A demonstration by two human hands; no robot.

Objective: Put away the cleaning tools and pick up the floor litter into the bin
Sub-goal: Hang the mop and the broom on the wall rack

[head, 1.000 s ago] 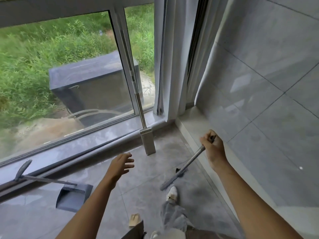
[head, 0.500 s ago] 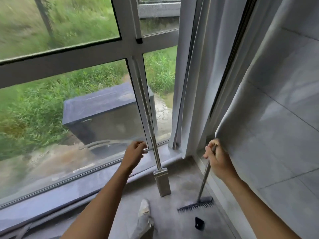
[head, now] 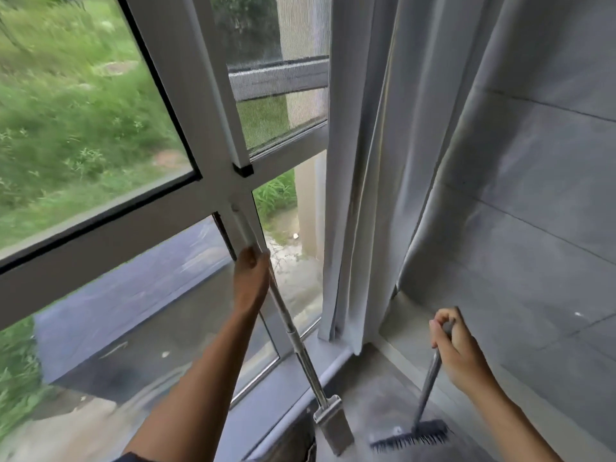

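Observation:
A flat mop with a long silver pole (head: pixel 293 331) leans against the window frame, its grey head (head: pixel 335 428) on the floor by the sill. My left hand (head: pixel 250 278) grips the pole high up. My right hand (head: pixel 456 351) grips the top of a short broom's handle (head: pixel 428 388). The broom stands nearly upright, and its dark bristle head (head: pixel 411 438) touches the floor to the right of the mop head. No dustpan, bin or litter is in view.
A large window (head: pixel 100 128) with a white frame fills the left. A grey curtain (head: pixel 373 161) hangs in the corner. A grey tiled wall (head: pixel 533 195) runs along the right, with a low ledge (head: pixel 416 328) at its foot.
My left hand rose from open above the floor to the mop pole and now grips it. The broom swung from slanted to nearly upright in my right hand. The view tilted up; the dustpan dropped out of sight.

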